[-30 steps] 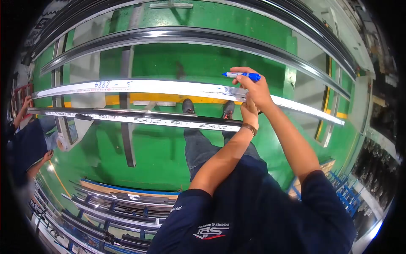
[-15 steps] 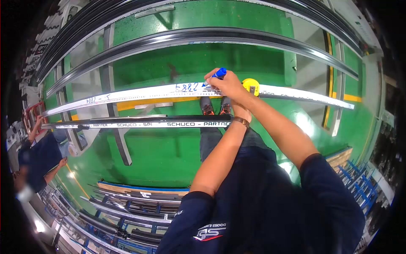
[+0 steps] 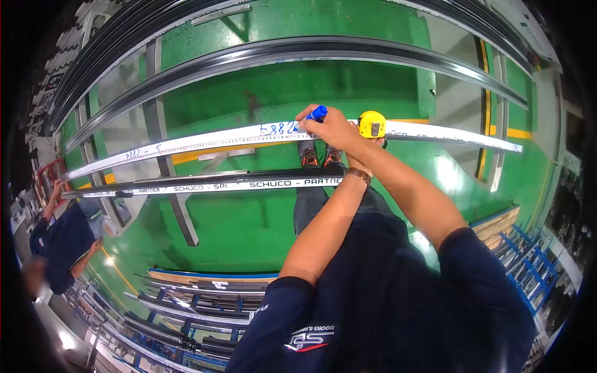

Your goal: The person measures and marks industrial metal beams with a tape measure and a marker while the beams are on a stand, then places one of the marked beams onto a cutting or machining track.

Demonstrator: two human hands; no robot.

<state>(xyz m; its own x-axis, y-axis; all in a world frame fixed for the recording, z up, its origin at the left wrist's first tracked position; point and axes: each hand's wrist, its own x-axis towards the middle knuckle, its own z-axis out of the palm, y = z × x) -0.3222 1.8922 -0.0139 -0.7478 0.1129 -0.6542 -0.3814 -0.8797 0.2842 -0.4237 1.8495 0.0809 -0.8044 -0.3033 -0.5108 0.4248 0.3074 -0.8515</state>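
Note:
My right hand (image 3: 333, 129) grips a blue marker (image 3: 319, 114) over the white film of a long profile (image 3: 217, 138), beside blue handwritten figures. My left hand (image 3: 359, 163) passes beneath my right wrist and is partly hidden; its fingertips show at a yellow tape measure (image 3: 372, 125), which it holds on the profile. The tape's blade (image 3: 249, 140) runs left along the profile's near edge. More blue writing (image 3: 143, 152) stands farther left on the film.
Nearer me lies a second profile (image 3: 267, 184) with printed lettering. A dark profile (image 3: 298, 48) crosses beyond, on grey supports (image 3: 177, 214). At far left a co-worker (image 3: 65, 236) has a hand at the profile ends. Racks of profiles (image 3: 205, 311) stand below left.
The marker and my right hand have shifted slightly left and down. The tape measure has turned a little and sits slightly higher, with more of my left fingertips showing beside it.

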